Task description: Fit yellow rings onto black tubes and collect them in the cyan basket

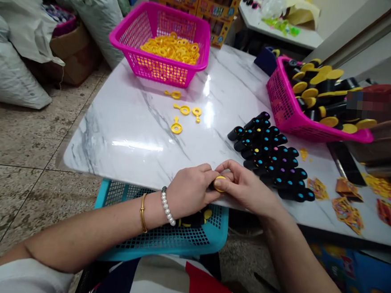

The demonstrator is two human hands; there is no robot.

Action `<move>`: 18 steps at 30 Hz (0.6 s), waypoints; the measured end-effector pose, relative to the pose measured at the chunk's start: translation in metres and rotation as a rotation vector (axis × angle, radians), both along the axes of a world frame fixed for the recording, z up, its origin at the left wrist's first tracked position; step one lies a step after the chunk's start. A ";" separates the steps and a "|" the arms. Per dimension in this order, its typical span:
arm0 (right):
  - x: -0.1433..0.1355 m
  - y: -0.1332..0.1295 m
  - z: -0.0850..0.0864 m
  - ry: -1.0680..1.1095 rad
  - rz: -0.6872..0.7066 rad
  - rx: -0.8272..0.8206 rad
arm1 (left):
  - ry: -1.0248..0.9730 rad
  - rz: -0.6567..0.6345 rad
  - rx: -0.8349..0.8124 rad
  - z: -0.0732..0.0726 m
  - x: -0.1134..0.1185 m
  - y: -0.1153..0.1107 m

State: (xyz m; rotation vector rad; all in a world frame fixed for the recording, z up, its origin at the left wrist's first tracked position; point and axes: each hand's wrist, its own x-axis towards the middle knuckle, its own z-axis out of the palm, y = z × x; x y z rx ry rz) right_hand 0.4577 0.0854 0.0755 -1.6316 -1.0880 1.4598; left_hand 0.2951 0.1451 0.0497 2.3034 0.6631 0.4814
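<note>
My left hand [192,186] and my right hand [248,186] meet at the table's front edge, fingers closed around one small piece. Between them shows a round yellow cap [219,184]. My right thumb presses on its top, while the part below is mostly hidden by my fingers. Just right of my hands, black tubes [270,151] stand in close rows, with blue, purple, yellow or pink dots on their ends. Several yellow rings with tabs [176,127] lie loose on the table. Under my left wrist, a turquoise basket [222,237] holds some black and yellow pieces.
A pink basket [201,66] of yellow rings stands at the back left. Another pink basket [330,136], heaped with yellow-capped black tubes, is at the right. Foil-like packets [346,215] and a dark phone-like slab [346,163] lie near it. White sacks [13,67] stand on the floor.
</note>
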 end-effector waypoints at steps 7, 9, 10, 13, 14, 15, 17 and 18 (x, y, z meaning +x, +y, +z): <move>-0.003 -0.019 0.002 0.101 0.045 0.099 | 0.016 -0.068 -0.156 0.009 -0.004 0.013; -0.004 -0.025 0.003 0.124 0.094 0.133 | 0.019 -0.161 -0.343 0.013 -0.009 0.022; -0.005 -0.027 0.003 0.134 0.109 0.139 | 0.025 -0.200 -0.439 0.014 -0.012 0.026; -0.015 -0.035 0.001 0.153 0.073 0.126 | 0.047 -0.229 -0.614 0.019 -0.019 0.026; -0.020 -0.038 0.001 0.149 0.045 0.115 | 0.064 -0.207 -0.626 0.020 -0.021 0.021; -0.025 -0.041 0.002 0.136 0.018 0.106 | 0.083 -0.175 -0.616 0.022 -0.023 0.015; -0.035 -0.052 0.004 0.095 -0.010 0.086 | 0.110 -0.125 -0.530 0.027 -0.028 -0.001; -0.039 -0.058 0.004 0.070 -0.008 0.085 | 0.110 -0.127 -0.454 0.030 -0.031 -0.009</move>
